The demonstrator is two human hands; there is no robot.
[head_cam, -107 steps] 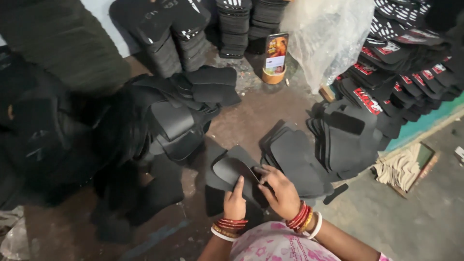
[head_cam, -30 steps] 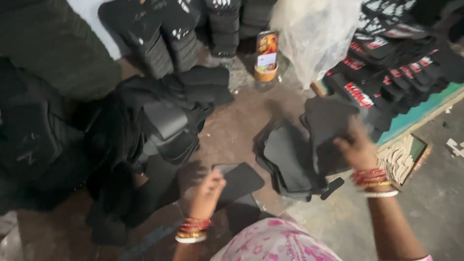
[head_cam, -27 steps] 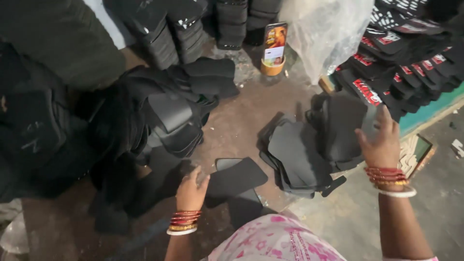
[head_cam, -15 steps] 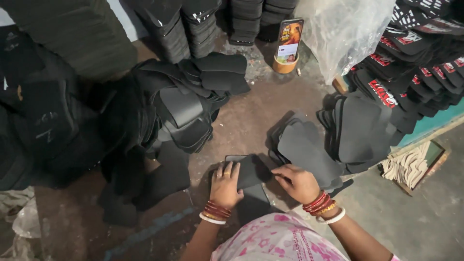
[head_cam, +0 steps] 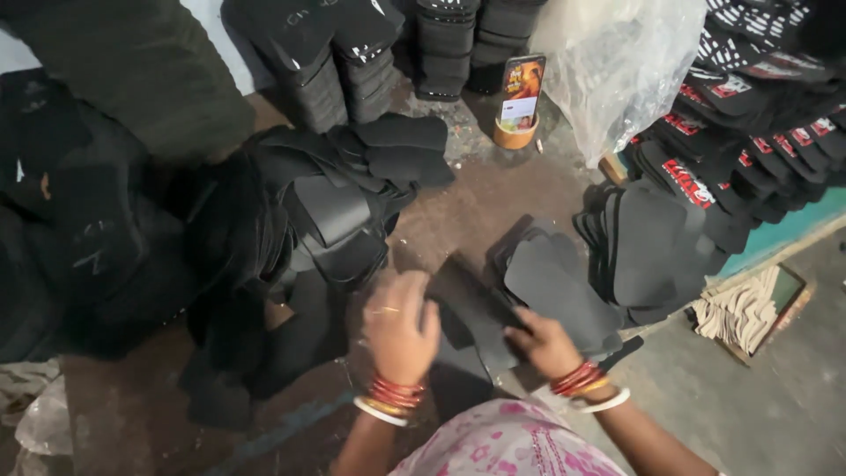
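A flat black rubber sole piece (head_cam: pixel 471 304) is lifted and tilted between my two hands, just above the brown floor. My left hand (head_cam: pixel 401 324) grips its left end, fingers curled over the edge; red and white bangles circle that wrist. My right hand (head_cam: pixel 544 344) holds the piece's lower right end, also with bangles on the wrist. Another black piece (head_cam: pixel 458 375) lies flat underneath. Just right of my hands sits a low stack of cut black soles (head_cam: pixel 564 286).
A big heap of black cut pieces (head_cam: pixel 300 229) lies left. Tall sole stacks (head_cam: pixel 344 62) line the back wall. A small cup holding a phone (head_cam: pixel 520 101), a clear plastic bag (head_cam: pixel 617 70), printed slippers (head_cam: pixel 749 141) and a box of pale strips (head_cam: pixel 749 308) stand right.
My right hand came back from the stack on the right to the centre. Both hands closed on the black piece and lifted it off the floor, tilting it.
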